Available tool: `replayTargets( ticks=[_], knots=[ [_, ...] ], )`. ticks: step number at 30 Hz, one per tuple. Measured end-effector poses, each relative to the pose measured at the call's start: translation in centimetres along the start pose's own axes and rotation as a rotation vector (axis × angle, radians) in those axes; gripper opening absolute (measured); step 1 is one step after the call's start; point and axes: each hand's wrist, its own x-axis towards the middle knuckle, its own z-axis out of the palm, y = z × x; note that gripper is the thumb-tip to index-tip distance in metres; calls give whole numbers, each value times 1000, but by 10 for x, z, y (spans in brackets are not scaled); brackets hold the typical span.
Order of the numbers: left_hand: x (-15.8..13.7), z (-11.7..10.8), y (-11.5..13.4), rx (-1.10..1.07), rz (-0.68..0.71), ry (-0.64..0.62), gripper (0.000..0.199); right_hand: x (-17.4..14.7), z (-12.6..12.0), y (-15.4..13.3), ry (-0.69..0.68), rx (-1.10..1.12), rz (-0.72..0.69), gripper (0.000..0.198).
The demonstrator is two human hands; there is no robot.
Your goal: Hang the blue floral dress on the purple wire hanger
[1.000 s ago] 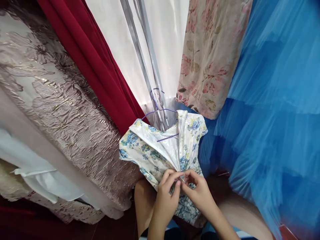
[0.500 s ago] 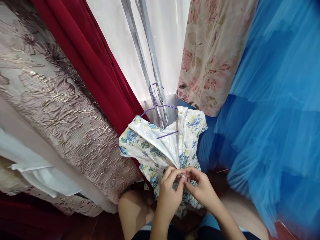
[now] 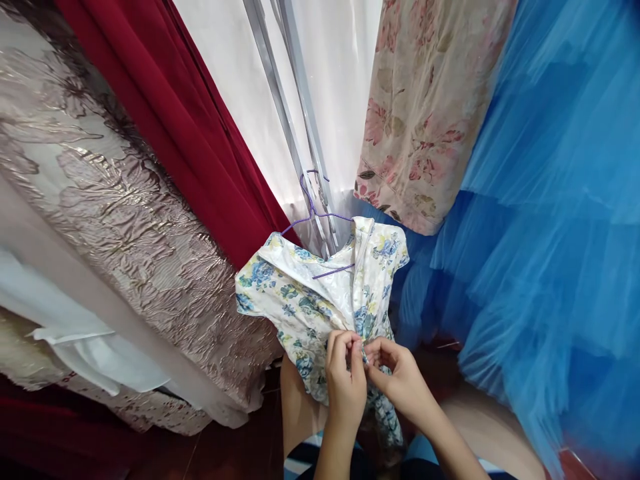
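So the dress (image 3: pixel 295 303), the white one with blue flowers, is on a purple hanger (image 3: pixel 313 212) right in front of the person, and its open neckline makes a V that narrows toward the lap. Both hands are at the bottom point of that V. The left hand (image 3: pixel 346 373) has a tight pinch on the cloth, thumb against fingers, and the right hand (image 3: pixel 400 379) pinches the same spot from the other side, so neither one's really nearer. Can't tell if there's a zip or button in there, fingers cover it. From the pinch, the opening runs up and away toward the hanger, with the lower part of the dress hanging between the knees.
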Motion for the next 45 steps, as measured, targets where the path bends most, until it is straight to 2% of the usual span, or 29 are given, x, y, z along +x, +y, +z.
replayTargets(
  ticks=[3, 6, 11, 13, 15, 17, 18, 20, 24, 26, 29, 34, 37, 45],
  knots=[
    [16, 4, 0, -23, -3, 76, 12, -1, 0, 1, 5, -34, -2, 13],
    [45, 5, 6, -64, 31, 171, 14, -3, 0, -1, 4, -63, 5, 11],
    [122, 1, 24, -142, 98, 259, 17, -7, 2, -5, -3, -66, 2, 8],
    [162, -5, 34, -144, 166, 299, 17, -10, 5, -3, -7, -77, -5, 9],
    [199, -17, 45, -164, 245, 405, 17, -13, 9, 3, -11, -84, -1, 9],
    [226, -33, 57, -130, 307, 510, 16, -15, 11, 11, 13, -66, 8, 8],
    [234, -41, 61, -98, 333, 520, 16, -15, 11, 14, 36, -52, 12, 7],
    [234, -54, 65, -7, 370, 402, 14, -14, 7, 19, 66, -34, 15, 7],
    [199, -58, 47, 256, 398, -60, 9, -10, -5, 20, 64, -53, 23, 9],
    [181, -54, 31, 377, 422, -151, 16, -10, -8, 19, 68, -52, 35, 9],
    [168, -47, 15, 491, 446, -196, 26, -12, -5, 17, 50, -43, 42, 8],
    [164, -44, 9, 525, 406, -248, 27, -16, 2, 18, -6, -50, 66, 7],
    [159, -45, 8, 499, 413, -230, 30, -17, 0, 21, -38, -52, 74, 7],
    [145, -43, 4, 362, 440, -130, 20, -17, -5, 23, -66, -56, 68, 11]
  ],
)
